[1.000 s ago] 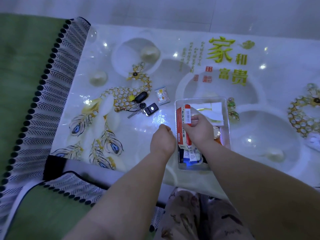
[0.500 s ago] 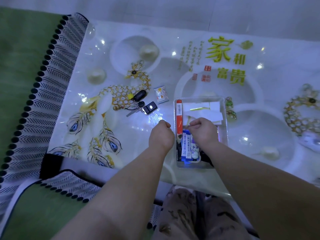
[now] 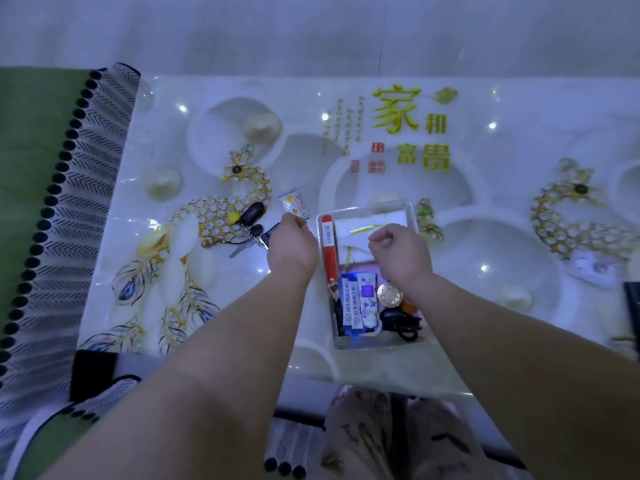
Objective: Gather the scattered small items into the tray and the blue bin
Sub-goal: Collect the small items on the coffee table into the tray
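On the glossy white table, printed with jewelled peacocks and yellow Chinese characters, a clear plastic tray sits near the front edge, straight ahead of the person. Inside it a long red box lies along the left wall, white paper packets fill the far end, and the near end holds blue-and-white sachets, a round gold-coloured disc, a small orange thing and a black coiled cable. The right hand hangs over the middle of the tray, its fingers clenched into a fist with nothing showing in them. The left hand is just left of the tray, fingers likewise curled in with nothing visible between them; its knuckles cover part of a black key fob. That fob belongs to a bunch of keys lying loose on the table beside the hand, with a second black fob, a yellow tag and a metal key blade. A small printed sachet lies just beyond the left hand's fingertips, outside the tray. A green cloth with black pompom trim covers the surface to the left, and patterned trousers show below the table edge.
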